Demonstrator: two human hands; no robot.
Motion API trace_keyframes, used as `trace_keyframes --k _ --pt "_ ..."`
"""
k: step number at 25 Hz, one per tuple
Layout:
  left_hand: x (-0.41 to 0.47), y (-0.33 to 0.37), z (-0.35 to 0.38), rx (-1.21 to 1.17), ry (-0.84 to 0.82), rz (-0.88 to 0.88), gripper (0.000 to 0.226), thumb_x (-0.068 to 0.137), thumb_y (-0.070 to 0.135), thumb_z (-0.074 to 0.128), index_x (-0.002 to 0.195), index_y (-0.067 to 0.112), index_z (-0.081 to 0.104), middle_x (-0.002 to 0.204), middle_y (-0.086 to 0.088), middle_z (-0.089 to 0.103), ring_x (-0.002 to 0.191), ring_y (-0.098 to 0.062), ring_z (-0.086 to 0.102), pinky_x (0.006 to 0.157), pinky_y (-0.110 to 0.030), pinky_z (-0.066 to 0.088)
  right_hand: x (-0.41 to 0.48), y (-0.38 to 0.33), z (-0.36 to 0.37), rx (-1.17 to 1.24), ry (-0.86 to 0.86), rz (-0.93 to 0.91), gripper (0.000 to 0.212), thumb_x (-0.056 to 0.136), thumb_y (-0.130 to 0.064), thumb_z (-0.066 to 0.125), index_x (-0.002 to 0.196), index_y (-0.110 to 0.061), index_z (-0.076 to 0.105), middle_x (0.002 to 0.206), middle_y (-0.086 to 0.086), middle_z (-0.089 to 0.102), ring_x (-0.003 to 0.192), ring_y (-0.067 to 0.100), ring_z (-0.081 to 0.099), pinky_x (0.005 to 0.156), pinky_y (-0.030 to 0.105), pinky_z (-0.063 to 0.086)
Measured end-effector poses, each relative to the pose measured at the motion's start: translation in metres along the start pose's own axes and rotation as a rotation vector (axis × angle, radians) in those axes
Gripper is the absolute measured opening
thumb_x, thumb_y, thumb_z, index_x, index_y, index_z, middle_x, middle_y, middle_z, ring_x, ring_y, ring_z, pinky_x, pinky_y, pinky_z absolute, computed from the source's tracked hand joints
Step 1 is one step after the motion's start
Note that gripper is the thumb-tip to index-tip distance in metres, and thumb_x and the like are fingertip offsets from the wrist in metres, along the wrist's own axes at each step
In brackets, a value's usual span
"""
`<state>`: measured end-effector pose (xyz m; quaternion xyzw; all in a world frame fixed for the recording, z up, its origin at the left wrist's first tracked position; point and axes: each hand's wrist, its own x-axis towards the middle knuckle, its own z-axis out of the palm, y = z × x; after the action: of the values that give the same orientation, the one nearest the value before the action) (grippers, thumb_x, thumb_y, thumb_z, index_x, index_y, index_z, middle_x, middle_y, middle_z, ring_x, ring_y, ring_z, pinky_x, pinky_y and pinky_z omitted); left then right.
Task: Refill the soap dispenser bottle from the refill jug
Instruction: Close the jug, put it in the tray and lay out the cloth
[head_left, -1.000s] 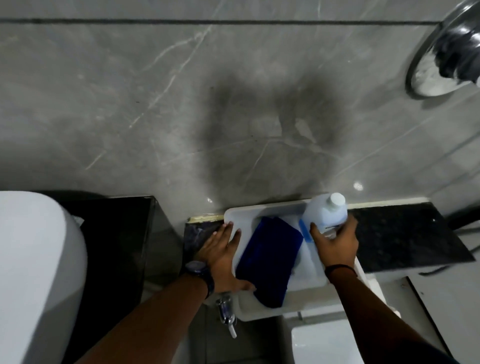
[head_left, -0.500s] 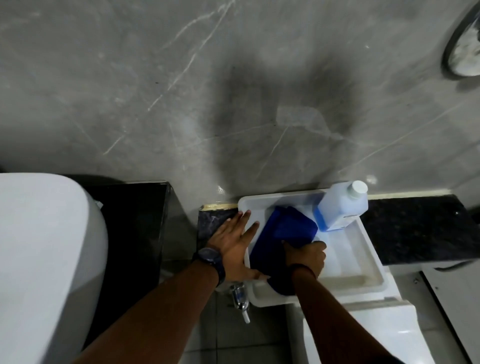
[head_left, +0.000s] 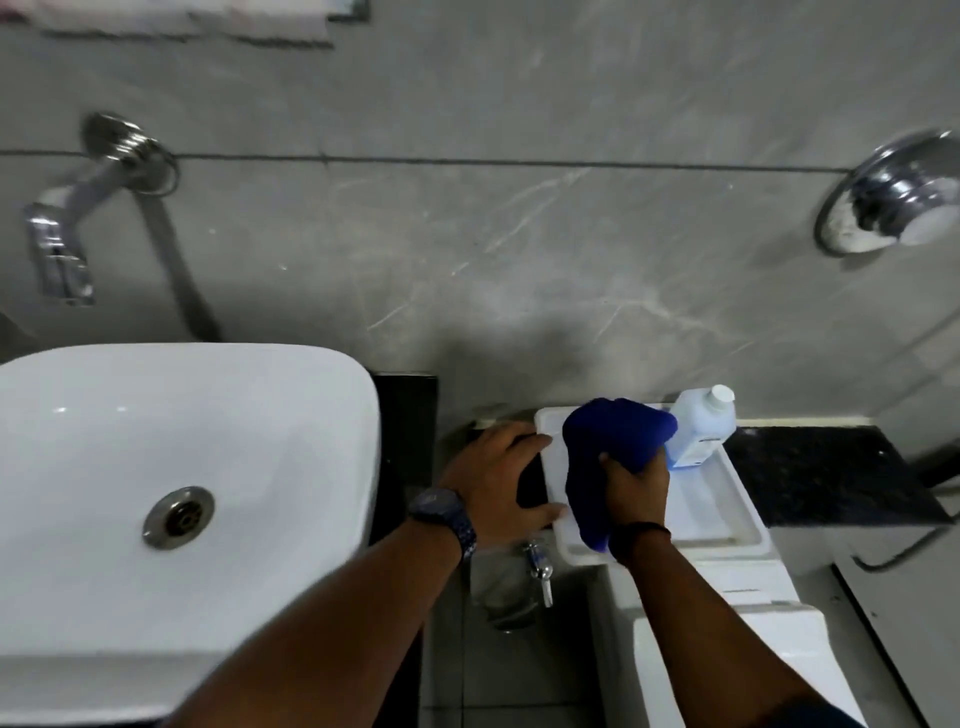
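A translucent white bottle (head_left: 701, 426) with a white cap and blue liquid at its base stands upright at the back right of a white tray (head_left: 727, 499). My right hand (head_left: 636, 486) grips a dark blue cloth (head_left: 608, 441), bunched and lifted above the tray, just left of the bottle. Spread flat, my left hand (head_left: 498, 480) rests on the tray's left edge and the dark ledge, a watch on its wrist. No pump dispenser shows in view.
A white washbasin (head_left: 156, 467) with a metal drain fills the left. A chrome tap (head_left: 67, 228) and a chrome wall fitting (head_left: 893, 202) are on the grey marble wall. A black granite ledge (head_left: 821, 473) extends right of the tray. A small valve (head_left: 537, 566) hangs below it.
My right hand let go of the bottle, took hold of the blue cloth and lifted it off the tray. The view swung left and up, bringing the basin and tap into sight.
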<state>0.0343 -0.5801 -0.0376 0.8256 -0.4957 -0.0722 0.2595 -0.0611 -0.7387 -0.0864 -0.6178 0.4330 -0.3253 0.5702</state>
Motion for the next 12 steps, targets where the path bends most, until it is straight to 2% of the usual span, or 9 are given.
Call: trace_keyframes --k 2,4,6,8,12 --pt "-0.039 0.016 -0.034 -0.042 0.046 0.054 0.078 0.069 0.063 0.063 0.132 0.022 0.043 0.139 -0.002 0.042 0.127 -0.019 0.039 0.106 -0.038 0.037 -0.048 -0.029 0.000 0.081 0.040 -0.026 0.045 0.081 0.003 0.062 0.122 -0.010 0.049 0.119 0.013 0.059 0.106 0.027 0.056 0.094 0.041 0.046" --pt "-0.086 0.029 -0.064 -0.079 0.081 0.093 0.075 0.070 0.058 0.066 0.131 0.020 0.046 0.136 -0.003 0.046 0.125 -0.019 0.042 0.105 -0.037 0.038 -0.104 -0.051 0.001 0.131 0.068 -0.021 0.038 0.085 -0.012 0.064 0.121 -0.014 0.053 0.116 0.007 0.062 0.102 0.021 0.059 0.090 0.037 0.047" --pt "-0.137 0.035 -0.088 -0.111 0.110 0.128 0.070 0.070 0.054 0.068 0.128 0.018 0.050 0.130 -0.004 0.050 0.118 -0.020 0.048 0.098 -0.036 0.044 -0.165 -0.062 0.005 0.147 0.106 -0.008 0.029 0.088 -0.025 0.062 0.115 -0.018 0.057 0.107 -0.002 0.065 0.094 0.012 0.061 0.082 0.030 0.048" --pt "-0.197 0.028 -0.107 -0.125 0.181 0.141 0.064 0.070 0.050 0.069 0.123 0.017 0.054 0.122 -0.005 0.055 0.107 -0.021 0.054 0.089 -0.035 0.049 -0.228 -0.062 0.016 0.115 0.128 -0.004 0.020 0.090 -0.029 0.058 0.107 -0.018 0.060 0.094 -0.005 0.066 0.084 0.008 0.060 0.076 0.028 0.046" --pt "-0.301 -0.016 -0.127 -0.046 0.232 0.090 0.054 0.072 0.048 0.067 0.115 0.017 0.058 0.110 -0.007 0.058 0.097 -0.024 0.057 0.084 -0.034 0.050 -0.331 -0.038 0.056 -0.076 0.181 -0.025 0.021 0.092 -0.019 0.057 0.103 -0.003 0.064 0.096 0.020 0.068 0.089 0.031 0.061 0.077 0.035 0.043"
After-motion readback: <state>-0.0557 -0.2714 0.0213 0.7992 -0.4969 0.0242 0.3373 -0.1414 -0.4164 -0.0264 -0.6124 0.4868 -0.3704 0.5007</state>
